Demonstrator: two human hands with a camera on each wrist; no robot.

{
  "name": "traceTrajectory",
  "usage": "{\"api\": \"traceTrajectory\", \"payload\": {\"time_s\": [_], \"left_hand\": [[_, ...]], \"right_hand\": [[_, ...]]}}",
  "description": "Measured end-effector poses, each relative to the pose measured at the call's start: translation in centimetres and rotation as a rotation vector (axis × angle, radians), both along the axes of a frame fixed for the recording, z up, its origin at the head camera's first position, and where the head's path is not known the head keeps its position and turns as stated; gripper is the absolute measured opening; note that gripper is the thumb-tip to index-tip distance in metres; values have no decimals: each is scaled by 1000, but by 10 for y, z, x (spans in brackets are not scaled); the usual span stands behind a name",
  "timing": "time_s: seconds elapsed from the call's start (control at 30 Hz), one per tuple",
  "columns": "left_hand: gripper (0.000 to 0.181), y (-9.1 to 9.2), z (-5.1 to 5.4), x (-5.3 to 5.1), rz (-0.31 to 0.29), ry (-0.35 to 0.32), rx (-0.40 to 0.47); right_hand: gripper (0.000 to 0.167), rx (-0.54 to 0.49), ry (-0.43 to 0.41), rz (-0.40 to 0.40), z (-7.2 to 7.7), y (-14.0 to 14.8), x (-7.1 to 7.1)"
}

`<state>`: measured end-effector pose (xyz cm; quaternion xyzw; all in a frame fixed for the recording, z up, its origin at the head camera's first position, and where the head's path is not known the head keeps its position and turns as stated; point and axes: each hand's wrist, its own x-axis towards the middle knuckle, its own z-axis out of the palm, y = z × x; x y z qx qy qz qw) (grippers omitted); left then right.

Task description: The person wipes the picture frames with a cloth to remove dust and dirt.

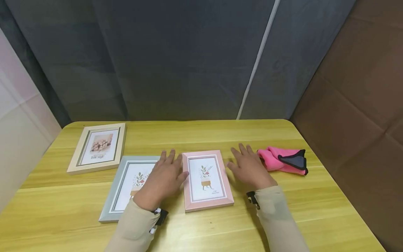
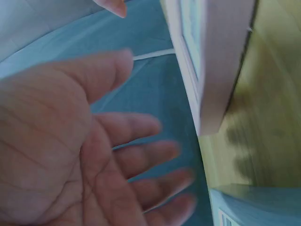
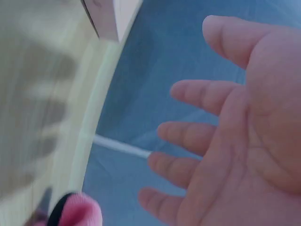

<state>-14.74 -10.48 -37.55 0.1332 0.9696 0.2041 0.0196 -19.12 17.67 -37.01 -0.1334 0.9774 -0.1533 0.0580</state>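
A pink picture frame (image 1: 208,205) with a potted-plant print lies flat between my two hands. On its left, my left hand (image 1: 163,182) hovers with fingers spread, covering part of a grey-blue picture frame (image 1: 114,190). Over on the other side, my right hand (image 1: 252,168) is held above the table with relaxed fingers. Neither palm holds anything: the left wrist view shows the left fingers (image 2: 146,157) apart from the pink frame's edge, and the right wrist view shows bare right fingers (image 3: 188,136). Just right of the right hand sits a folded pink cloth (image 1: 283,161) with black trim.
A cream picture frame (image 1: 75,159) with a flower print lies at the table's back left. The yellow wood-grain table (image 1: 176,134) ends at a dark grey curtain (image 1: 176,63) behind, with a brown curtain (image 1: 362,115) along the right.
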Motion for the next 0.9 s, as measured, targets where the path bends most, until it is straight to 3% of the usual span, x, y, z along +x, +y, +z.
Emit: {"api": "traceTrajectory", "payload": {"time_s": [0.13,0.27,0.43,0.5,0.6,0.73,0.9], "left_hand": [[60,1,1,2,-74,-68,23],[49,2,0,5,-98,-170,40],[72,4,-2,9,-73,-306,62],[84,5,-2,10,-57,-336,59],[85,7,-1,11,-48,-345,52],[84,9,1,12,-57,-323,42],[76,7,3,14,-47,-310,60]], "right_hand": [[66,-89,70,20,5,20,-3],[67,-156,76,-25,9,58,-7],[71,-125,-7,-153,7,110,-10],[73,-81,-37,-167,1,126,-11],[70,-44,-38,-130,-12,141,-14],[55,-54,26,-107,-26,146,-20],[40,-130,77,-140,-24,141,-23]]}}
